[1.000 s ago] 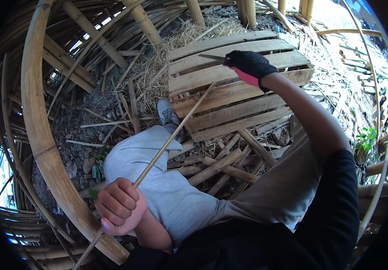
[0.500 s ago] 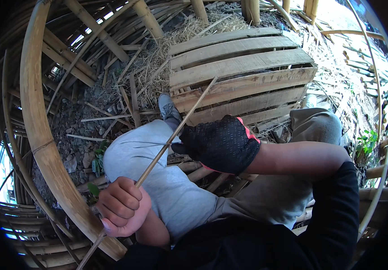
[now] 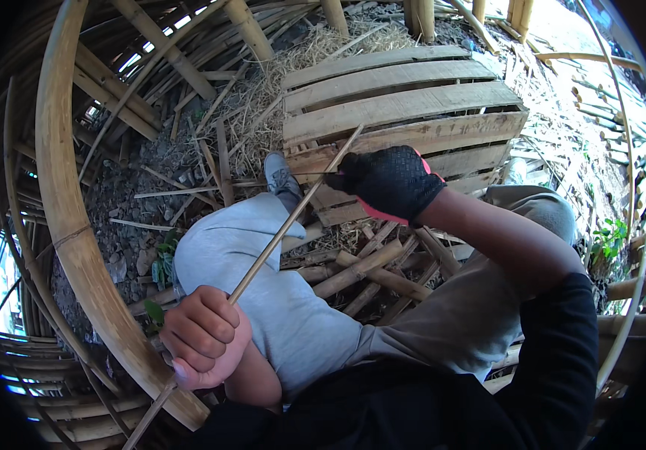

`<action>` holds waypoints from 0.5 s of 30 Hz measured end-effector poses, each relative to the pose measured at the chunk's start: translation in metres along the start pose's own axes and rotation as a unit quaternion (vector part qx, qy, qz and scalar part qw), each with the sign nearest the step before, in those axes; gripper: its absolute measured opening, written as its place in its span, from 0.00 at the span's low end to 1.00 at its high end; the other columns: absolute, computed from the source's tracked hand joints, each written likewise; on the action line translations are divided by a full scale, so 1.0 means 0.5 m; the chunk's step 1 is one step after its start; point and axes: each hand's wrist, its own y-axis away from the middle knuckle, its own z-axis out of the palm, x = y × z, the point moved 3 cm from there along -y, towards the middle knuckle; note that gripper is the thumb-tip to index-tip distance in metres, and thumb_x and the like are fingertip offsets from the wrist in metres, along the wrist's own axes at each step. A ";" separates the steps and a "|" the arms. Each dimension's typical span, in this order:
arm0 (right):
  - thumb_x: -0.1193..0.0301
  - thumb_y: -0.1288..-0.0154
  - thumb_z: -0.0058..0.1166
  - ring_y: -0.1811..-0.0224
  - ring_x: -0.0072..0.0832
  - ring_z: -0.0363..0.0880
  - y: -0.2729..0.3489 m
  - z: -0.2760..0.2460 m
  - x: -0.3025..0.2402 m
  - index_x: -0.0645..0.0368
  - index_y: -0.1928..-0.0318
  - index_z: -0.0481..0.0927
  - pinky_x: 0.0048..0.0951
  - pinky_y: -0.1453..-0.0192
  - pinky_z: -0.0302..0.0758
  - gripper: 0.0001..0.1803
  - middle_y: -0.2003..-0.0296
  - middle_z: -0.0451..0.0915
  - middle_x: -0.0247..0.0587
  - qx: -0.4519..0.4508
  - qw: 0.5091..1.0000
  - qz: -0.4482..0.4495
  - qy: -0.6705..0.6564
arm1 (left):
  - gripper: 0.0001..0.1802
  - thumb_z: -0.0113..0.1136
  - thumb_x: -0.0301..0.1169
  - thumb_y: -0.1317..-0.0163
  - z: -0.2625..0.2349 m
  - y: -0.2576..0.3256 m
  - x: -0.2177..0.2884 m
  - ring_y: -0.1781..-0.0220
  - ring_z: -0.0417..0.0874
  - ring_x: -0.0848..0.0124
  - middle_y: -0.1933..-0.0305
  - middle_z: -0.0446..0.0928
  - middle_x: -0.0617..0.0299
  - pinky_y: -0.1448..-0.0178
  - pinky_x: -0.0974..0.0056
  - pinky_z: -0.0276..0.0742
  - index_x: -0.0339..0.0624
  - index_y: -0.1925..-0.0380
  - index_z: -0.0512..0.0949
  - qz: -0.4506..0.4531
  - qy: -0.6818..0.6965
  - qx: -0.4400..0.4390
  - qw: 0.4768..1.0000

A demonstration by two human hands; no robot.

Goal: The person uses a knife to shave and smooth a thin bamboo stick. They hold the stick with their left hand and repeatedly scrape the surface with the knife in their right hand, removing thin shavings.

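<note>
left hand [image 3: 204, 346] clenches a thin bamboo strip [image 3: 293, 217], steadying it across the knee; gloved right hand [image 3: 389, 182], at one o'clock, grips a knife to pare it.

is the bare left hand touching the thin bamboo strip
Touching. The head view shows the left hand fisted around the bamboo strip, which passes through the fingers and out below.

Black glove [image 3: 389, 182], tan bamboo strip [image 3: 293, 211]

Knife blade [image 3: 321, 174] barely discernible
</note>
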 end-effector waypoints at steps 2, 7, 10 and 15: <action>0.61 0.25 0.45 0.65 0.42 0.86 -0.014 -0.003 0.051 0.40 0.43 0.82 0.42 0.64 0.81 0.16 0.57 0.85 0.42 -0.066 0.992 0.085 0.067 | 0.33 0.47 0.35 0.27 -0.008 -0.009 -0.004 0.94 0.47 0.82 0.95 0.49 0.76 0.83 0.73 0.46 0.53 0.96 0.53 -0.005 0.021 0.002 1.000; 0.53 0.27 0.51 0.61 0.43 0.87 -0.007 -0.055 -0.142 0.48 0.54 0.85 0.45 0.58 0.82 0.16 0.62 0.86 0.45 -0.105 0.992 0.016 -0.074 | 0.33 0.46 0.35 0.28 -0.005 0.000 0.004 0.94 0.45 0.81 0.95 0.49 0.76 0.83 0.73 0.46 0.53 0.96 0.52 0.004 0.011 0.007 1.000; 0.51 0.26 0.49 0.61 0.45 0.86 -0.011 -0.029 -0.036 0.49 0.54 0.85 0.43 0.57 0.81 0.19 0.62 0.86 0.45 -0.051 0.996 0.013 -0.071 | 0.33 0.46 0.35 0.28 -0.011 0.006 0.001 0.94 0.45 0.81 0.95 0.49 0.76 0.82 0.73 0.46 0.54 0.96 0.52 -0.003 0.008 0.006 1.000; 0.52 0.27 0.50 0.62 0.45 0.86 -0.020 -0.047 -0.080 0.51 0.55 0.84 0.42 0.58 0.81 0.18 0.62 0.86 0.44 -0.040 0.999 0.018 -0.023 | 0.32 0.45 0.35 0.29 -0.052 0.000 0.003 0.93 0.45 0.82 0.95 0.49 0.76 0.81 0.74 0.47 0.55 0.96 0.52 -0.005 0.015 0.059 0.998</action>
